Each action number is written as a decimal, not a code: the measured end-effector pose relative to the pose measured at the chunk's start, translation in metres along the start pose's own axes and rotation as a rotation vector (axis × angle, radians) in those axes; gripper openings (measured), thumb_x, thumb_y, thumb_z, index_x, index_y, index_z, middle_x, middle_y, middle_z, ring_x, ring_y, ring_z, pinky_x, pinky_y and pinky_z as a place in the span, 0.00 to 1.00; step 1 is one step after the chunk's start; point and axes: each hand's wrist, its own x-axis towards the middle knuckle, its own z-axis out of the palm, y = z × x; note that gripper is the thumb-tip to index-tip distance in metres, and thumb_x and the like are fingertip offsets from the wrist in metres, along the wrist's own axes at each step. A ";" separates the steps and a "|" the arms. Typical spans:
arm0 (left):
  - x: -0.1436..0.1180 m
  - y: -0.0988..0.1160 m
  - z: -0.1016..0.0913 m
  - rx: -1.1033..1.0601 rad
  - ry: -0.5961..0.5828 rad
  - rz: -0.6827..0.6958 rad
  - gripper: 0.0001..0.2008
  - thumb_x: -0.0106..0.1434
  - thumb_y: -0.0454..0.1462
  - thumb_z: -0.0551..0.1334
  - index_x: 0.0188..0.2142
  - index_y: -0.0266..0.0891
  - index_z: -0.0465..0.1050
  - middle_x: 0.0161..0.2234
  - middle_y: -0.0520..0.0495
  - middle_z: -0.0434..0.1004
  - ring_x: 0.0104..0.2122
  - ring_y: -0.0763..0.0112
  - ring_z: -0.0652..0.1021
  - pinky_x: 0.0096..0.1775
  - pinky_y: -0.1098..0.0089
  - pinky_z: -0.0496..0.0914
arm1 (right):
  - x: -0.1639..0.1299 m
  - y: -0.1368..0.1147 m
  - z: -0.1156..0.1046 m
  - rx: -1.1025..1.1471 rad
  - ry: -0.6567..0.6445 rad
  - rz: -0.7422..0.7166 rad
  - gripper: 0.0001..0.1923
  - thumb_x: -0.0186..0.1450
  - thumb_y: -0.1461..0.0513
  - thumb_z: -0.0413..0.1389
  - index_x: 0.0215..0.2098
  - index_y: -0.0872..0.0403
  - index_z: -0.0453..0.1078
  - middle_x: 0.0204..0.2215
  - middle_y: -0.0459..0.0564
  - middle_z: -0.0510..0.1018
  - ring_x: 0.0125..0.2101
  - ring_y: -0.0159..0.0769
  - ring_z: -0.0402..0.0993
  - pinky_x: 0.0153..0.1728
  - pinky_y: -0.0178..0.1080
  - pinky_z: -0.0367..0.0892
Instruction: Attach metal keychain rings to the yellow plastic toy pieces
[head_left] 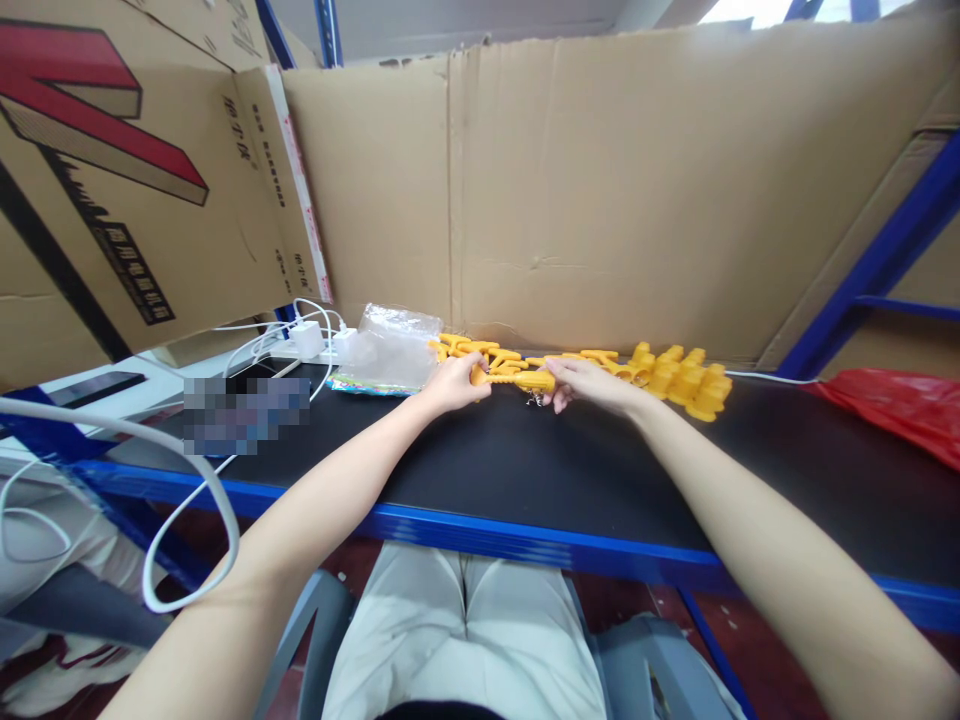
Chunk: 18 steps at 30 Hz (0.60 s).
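The fingers of your left hand (452,384) pinch the left end of a yellow piece (517,379), held lengthwise just above the table (517,490). Your right hand (581,385) has its fingers curled at the other end; whether they pinch the piece or only touch it, you cannot tell. A small shiny bit (535,399) shows just beside those fingertips, too blurred to make out.

From the held piece, more yellow parts (452,346) lie close by at 11 o'clock, and a yellow stack (679,380) rests past your right hand at 3. At 9 to 10 sits a clear bag (397,350), with white chargers (306,339) beyond it. A red bag (900,405) lies far out at 3. Cardboard (600,200) stands upright at 12.
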 end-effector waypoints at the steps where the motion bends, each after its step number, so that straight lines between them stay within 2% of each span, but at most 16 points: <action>1: 0.000 0.000 0.000 0.006 0.001 -0.002 0.15 0.52 0.40 0.61 0.40 0.40 0.71 0.24 0.51 0.71 0.25 0.70 0.70 0.31 0.70 0.62 | -0.002 -0.001 -0.002 0.002 -0.024 0.010 0.26 0.61 0.44 0.52 0.47 0.55 0.62 0.28 0.51 0.77 0.24 0.31 0.73 0.29 0.36 0.70; 3: -0.001 0.001 -0.001 0.013 0.002 0.005 0.15 0.52 0.40 0.61 0.40 0.41 0.71 0.25 0.51 0.72 0.26 0.69 0.71 0.31 0.70 0.63 | -0.005 -0.003 -0.005 -0.012 -0.075 0.011 0.31 0.59 0.48 0.58 0.54 0.54 0.57 0.32 0.51 0.78 0.28 0.32 0.75 0.33 0.37 0.71; 5: -0.002 0.002 -0.002 0.012 -0.003 0.014 0.15 0.52 0.41 0.60 0.41 0.41 0.70 0.26 0.51 0.72 0.26 0.69 0.71 0.30 0.70 0.62 | -0.008 -0.004 -0.009 -0.026 -0.085 -0.005 0.35 0.56 0.51 0.62 0.55 0.53 0.53 0.34 0.51 0.78 0.30 0.32 0.75 0.35 0.39 0.71; 10: -0.003 0.004 -0.002 0.009 -0.001 0.008 0.15 0.54 0.41 0.60 0.42 0.42 0.70 0.25 0.52 0.72 0.26 0.70 0.71 0.31 0.71 0.63 | -0.007 -0.005 -0.010 -0.058 -0.058 -0.006 0.26 0.56 0.45 0.59 0.41 0.55 0.61 0.34 0.54 0.79 0.25 0.31 0.74 0.32 0.37 0.69; 13: -0.003 0.003 -0.001 0.001 0.009 0.007 0.15 0.54 0.41 0.60 0.42 0.42 0.69 0.25 0.51 0.73 0.26 0.70 0.70 0.32 0.71 0.63 | -0.005 -0.006 -0.006 -0.106 -0.021 -0.001 0.28 0.57 0.40 0.53 0.35 0.56 0.64 0.28 0.53 0.79 0.21 0.29 0.71 0.26 0.35 0.66; 18: 0.000 -0.001 0.001 0.007 0.039 0.006 0.16 0.54 0.41 0.60 0.42 0.40 0.70 0.27 0.51 0.74 0.26 0.70 0.71 0.33 0.70 0.64 | -0.001 -0.005 0.001 -0.180 0.082 0.023 0.32 0.58 0.35 0.45 0.26 0.56 0.65 0.16 0.48 0.72 0.14 0.26 0.61 0.17 0.33 0.55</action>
